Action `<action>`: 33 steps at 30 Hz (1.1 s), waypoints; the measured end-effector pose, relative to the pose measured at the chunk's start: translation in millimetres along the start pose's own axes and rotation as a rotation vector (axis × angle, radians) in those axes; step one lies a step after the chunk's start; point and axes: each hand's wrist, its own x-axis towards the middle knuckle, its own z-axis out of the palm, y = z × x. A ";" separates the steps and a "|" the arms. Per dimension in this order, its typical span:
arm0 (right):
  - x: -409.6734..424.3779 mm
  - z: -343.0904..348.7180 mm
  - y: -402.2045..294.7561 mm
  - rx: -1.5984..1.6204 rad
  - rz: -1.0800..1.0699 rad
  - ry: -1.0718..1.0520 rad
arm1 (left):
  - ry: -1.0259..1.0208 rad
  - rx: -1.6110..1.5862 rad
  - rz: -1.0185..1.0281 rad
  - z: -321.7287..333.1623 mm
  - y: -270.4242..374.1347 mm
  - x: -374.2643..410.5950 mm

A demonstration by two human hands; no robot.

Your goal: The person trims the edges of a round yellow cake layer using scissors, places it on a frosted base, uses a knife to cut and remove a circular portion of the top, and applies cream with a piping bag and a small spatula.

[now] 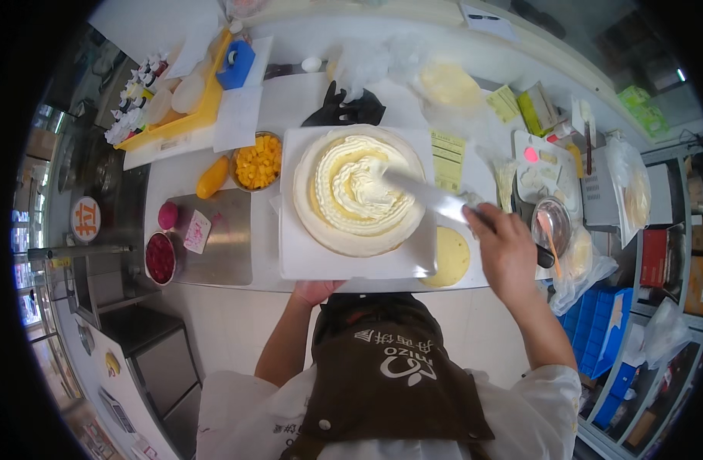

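My right hand (506, 253) grips the black handle of a palette knife (443, 201). Its motion-blurred blade slants over the cake, the tip at the cream in the middle. Thick white cream (371, 184) lies in ridged rings on a round cake layer (354, 246), with yellow sponge showing between the rings. Beneath the cake is a square white board (297, 264). At the board's front edge is my left hand (319, 292), its fingers mostly hidden underneath. A round yellow sponge layer (452, 259) lies partly under the board's right side.
Left of the board are a bowl of mango cubes (258, 162), a whole mango (212, 177), a metal tray (228, 253) with a pink-stained scraper (197, 232), and a bowl of red fruit pieces (160, 259). Black gloves (345, 108) lie behind. A clear bowl (551, 218) stands right.
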 end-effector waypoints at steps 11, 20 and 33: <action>-3.4 10.4 -7.4 0.064 0.072 0.035 | -0.090 -0.263 0.103 -28.6 41.1 -1.4; -14.2 24.4 -18.2 0.114 0.102 0.009 | -0.142 0.113 0.123 -5.9 -8.4 11.4; -10.0 18.5 -25.2 0.028 0.081 0.051 | -0.300 -0.116 -0.139 -28.1 -1.8 11.8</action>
